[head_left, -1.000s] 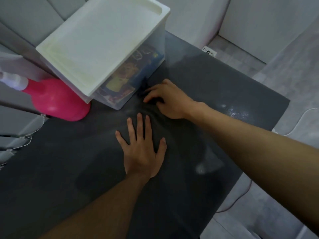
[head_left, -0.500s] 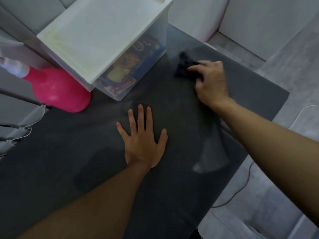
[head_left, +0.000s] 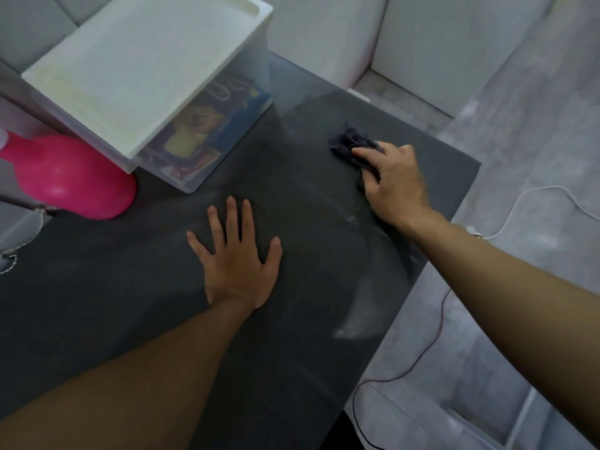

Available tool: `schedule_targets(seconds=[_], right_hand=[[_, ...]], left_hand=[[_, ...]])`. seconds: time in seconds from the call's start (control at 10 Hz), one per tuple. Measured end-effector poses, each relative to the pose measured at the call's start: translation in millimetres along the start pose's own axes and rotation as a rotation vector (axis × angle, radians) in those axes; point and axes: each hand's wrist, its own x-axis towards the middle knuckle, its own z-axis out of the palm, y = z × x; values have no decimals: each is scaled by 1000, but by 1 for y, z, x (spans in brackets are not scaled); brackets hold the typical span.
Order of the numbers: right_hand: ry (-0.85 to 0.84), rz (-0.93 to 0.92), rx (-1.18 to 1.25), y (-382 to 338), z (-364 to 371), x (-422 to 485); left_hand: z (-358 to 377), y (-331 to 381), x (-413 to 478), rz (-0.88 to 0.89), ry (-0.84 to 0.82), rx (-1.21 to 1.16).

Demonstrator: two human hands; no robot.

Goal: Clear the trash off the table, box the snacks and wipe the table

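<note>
My right hand (head_left: 394, 183) presses a dark crumpled cloth (head_left: 349, 144) onto the dark grey table (head_left: 130, 303) near its far right edge. Only the cloth's far part shows beyond my fingers. My left hand (head_left: 237, 258) lies flat on the table's middle, fingers spread, holding nothing. A clear plastic box (head_left: 224, 125) with a white lid (head_left: 143, 69) stands at the back left, with colourful snack packets visible through its side.
A pink spray bottle (head_left: 68, 177) lies next to the box at the left. Damp streaks (head_left: 357, 326) shine near the table's right edge. Beyond that edge, thin cables (head_left: 431, 339) run across the grey floor. White walls rise behind the table.
My right hand has swept the cloth from beside the box out to the table's far right, then slightly back toward me. My left hand has stayed flat in place.
</note>
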Motion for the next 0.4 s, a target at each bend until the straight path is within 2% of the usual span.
schedule_targets(seconds=[0.3, 0.4], right_hand=[[-312, 117, -271, -20, -33, -13], [-295, 83, -269, -32, -46, -26]], left_hand=[[-10, -3, -3, 7, -74, -91], [-21, -6, 1, 28, -186, -175]])
